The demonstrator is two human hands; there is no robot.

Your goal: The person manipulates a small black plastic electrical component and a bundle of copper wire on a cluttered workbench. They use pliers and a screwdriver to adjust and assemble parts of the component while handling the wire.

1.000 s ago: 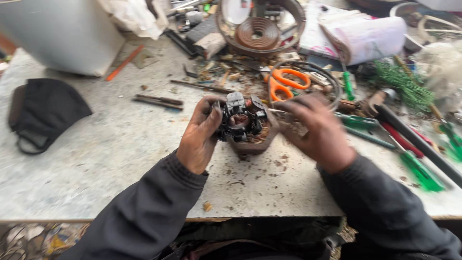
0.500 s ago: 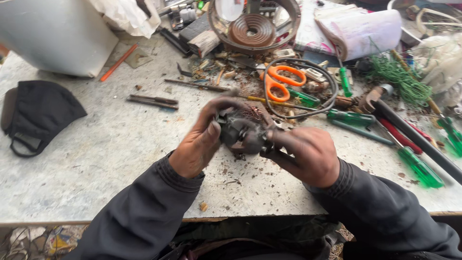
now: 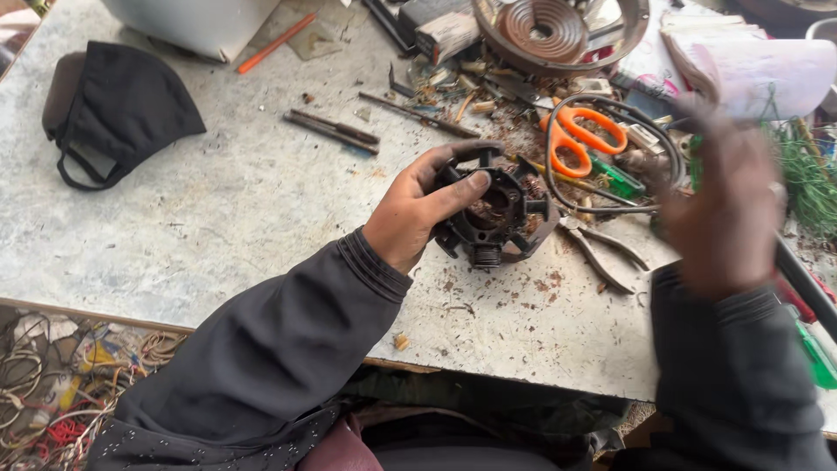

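Left hand [image 3: 417, 209] grips the stator [image 3: 493, 212], thumb across its open centre, held just above the table [image 3: 218, 235] near the front edge. Right hand [image 3: 724, 209] is blurred, raised, apart from the stator; cannot tell if it holds anything. Pliers [image 3: 602, 253] lie between them. Further back: orange scissors [image 3: 577, 135] inside a black cable loop [image 3: 610, 157], 2 rods [image 3: 333, 129], a black mask [image 3: 118, 109] left. Farthest, a round pan [image 3: 558, 35] holds a copper coil [image 3: 542, 26].
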